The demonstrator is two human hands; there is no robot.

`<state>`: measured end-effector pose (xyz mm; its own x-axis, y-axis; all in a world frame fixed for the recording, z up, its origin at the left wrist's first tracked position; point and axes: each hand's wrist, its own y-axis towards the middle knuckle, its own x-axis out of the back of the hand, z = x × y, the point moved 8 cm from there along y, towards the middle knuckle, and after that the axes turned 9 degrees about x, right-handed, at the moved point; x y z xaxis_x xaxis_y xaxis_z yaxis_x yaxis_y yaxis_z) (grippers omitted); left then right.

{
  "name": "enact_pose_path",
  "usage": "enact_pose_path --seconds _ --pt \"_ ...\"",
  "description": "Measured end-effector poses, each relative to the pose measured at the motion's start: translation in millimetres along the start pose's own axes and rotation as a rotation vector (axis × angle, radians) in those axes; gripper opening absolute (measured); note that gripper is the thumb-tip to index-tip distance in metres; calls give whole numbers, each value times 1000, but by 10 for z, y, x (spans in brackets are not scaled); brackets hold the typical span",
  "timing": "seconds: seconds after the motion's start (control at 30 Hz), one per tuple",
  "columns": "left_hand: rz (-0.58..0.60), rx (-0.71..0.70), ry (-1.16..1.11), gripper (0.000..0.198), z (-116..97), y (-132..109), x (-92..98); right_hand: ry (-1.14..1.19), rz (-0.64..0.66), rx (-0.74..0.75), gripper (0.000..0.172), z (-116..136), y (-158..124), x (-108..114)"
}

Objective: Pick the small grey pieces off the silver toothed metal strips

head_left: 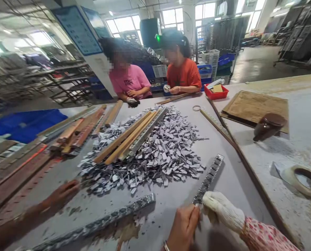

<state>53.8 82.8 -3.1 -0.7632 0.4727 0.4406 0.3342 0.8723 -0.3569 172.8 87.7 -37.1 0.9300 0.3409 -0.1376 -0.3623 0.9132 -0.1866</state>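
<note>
Gripping the near end of a speckled strip [208, 179], the bare left hand [184, 223] has its fingers folded closed, and the strip slants away beyond the grip. Just to the right, the gloved right hand [220, 209] curls close against the strip; whether it pinches anything cannot be told. Left of the grip lies another strip [105, 219], and farther left rests a co-worker's hand [66, 191]. Beyond the grip spreads a pile of small pale pieces [168, 150], with wooden bars [124, 139] on top. Well to the right sits a tape roll [293, 177].
</note>
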Motion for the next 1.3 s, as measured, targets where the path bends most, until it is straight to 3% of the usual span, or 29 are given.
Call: enact_pose_path --seconds 0.07,0.13,0.2,0.27,0.4,0.53,0.7,0.87,1.07,1.23,1.3 --pt "-18 1 20 48 89 98 -10 -123 -100 43 63 115 104 385" --pt "44 13 66 50 188 177 -89 -403 -234 57 61 218 184 846" --pt "143 48 153 62 280 215 -201 -780 -250 41 57 281 264 1160" --pt "189 70 235 67 322 222 -265 -1117 -201 2 51 294 346 1305" --pt "187 94 316 69 309 215 -290 -1491 -93 -106 49 342 488 1267" --pt "197 99 337 71 305 219 -298 -1606 42 -172 43 481 599 1080" --pt "205 107 350 71 328 227 -304 -1692 191 -114 42 509 638 957" --pt "229 125 352 71 327 237 -292 -1626 149 -173 45 462 667 1041" --pt "253 120 332 71 325 223 -320 -1639 201 -211 40 445 787 920" --pt "247 68 265 73 308 201 -274 -1619 123 -120 43 334 728 972" --pt "250 67 173 63 307 267 -174 -1626 87 -113 44 269 672 1021"
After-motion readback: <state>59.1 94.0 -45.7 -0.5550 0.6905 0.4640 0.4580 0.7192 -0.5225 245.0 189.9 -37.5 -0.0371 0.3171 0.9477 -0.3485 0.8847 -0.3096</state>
